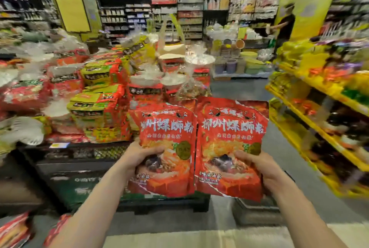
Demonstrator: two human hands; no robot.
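Note:
I hold up two alike red noodle packets side by side in front of me. My left hand (pixel 137 157) grips the left red packet (pixel 169 134) at its lower left edge, thumb across the front. My right hand (pixel 259 165) grips the right red packet (pixel 231 128) at its lower right edge, thumb on the front. Both packets stand upright with white lettering and a picture of a noodle bowl. Their inner edges touch, the right one slightly overlapping the left. The view is blurred by motion.
A display table (pixel 75 146) piled with red and green noodle packs (pixel 99 108) and wrapped bowls stands ahead on the left. Yellow shelves (pixel 319 132) with goods run along the right. A grey aisle floor (pixel 239 88) lies between them. A person (pixel 285 28) stands far back right.

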